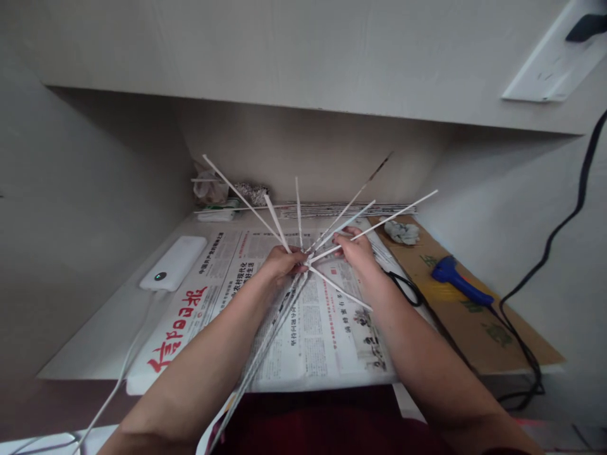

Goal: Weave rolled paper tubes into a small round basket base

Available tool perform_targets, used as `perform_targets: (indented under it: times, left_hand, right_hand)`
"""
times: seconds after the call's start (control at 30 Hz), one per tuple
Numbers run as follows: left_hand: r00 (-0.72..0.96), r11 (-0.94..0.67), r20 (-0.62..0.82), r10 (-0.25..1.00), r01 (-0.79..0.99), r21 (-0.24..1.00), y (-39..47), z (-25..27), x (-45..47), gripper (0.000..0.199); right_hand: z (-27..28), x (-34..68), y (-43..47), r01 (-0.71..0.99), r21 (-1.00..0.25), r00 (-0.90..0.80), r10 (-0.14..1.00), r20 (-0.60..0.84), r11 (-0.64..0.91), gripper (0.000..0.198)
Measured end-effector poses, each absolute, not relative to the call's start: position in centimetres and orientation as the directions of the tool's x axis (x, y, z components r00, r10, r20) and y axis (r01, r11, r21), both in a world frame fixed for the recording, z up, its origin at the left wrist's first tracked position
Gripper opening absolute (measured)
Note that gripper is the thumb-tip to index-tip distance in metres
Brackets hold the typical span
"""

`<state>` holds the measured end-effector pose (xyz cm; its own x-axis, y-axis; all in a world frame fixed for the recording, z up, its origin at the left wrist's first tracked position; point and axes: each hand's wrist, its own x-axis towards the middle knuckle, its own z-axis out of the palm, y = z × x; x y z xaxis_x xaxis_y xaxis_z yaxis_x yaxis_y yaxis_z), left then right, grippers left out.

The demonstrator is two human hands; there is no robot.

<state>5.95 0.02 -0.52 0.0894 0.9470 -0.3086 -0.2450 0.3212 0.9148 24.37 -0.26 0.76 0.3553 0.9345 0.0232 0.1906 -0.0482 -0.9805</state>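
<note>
Two hands meet over the newspaper (222,284): the left hand (281,264) has thumb and fingers pinched closed on the hub of the paper sticks (310,260), while the right hand (360,251), fingers loosely curled, touches a pale stick just beside it; whether it grips, I can't tell. From that hub, thin straight sticks fan away toward the back wall, one slants nearer and right, and long strands run down toward the person's lap. Beyond lies a bundle of sticks (351,210); rightward, a blue tool (462,284) rests on cardboard (455,344).
</note>
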Motion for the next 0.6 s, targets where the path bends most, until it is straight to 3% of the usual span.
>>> perform_targets:
  times: [0.1, 0.2, 0.3, 0.47, 0.6]
  left_hand:
    - [0.039, 0.295, -0.299, 0.953, -0.327, 0.898, 0.6, -0.3, 5.5, 0.021]
    - [-0.005, 0.283, -0.31, 0.951, -0.397, 0.873, 1.1, -0.1, 5.0, 0.023]
    - [-0.002, 0.283, -0.315, 0.949, -0.435, 0.855, 1.4, 0.2, 4.6, 0.023]
    - [0.021, 0.31, -0.336, 0.941, -0.446, 0.839, 1.3, 0.4, 4.4, 0.021]
    - [0.024, 0.31, -0.336, 0.941, -0.456, 0.834, 1.3, 0.3, 4.5, 0.021]
  right_hand:
    - [1.1, 24.6, -0.5, 0.254, -0.957, 0.361, 0.932, -0.039, -0.139, 0.031]
    - [1.7, 24.5, -0.9, 0.314, -0.934, 0.338, 0.939, -0.06, -0.172, 0.038]
    - [2.5, 24.2, -1.2, 0.279, -0.898, 0.267, 0.926, -0.267, -0.339, 0.052]
    - [3.5, 24.6, -1.3, -0.054, -0.849, 0.051, 0.848, -0.528, -0.525, 0.062]
    - [3.4, 25.0, -1.1, -0.294, -0.77, -0.161, 0.823, -0.545, -0.567, 0.053]
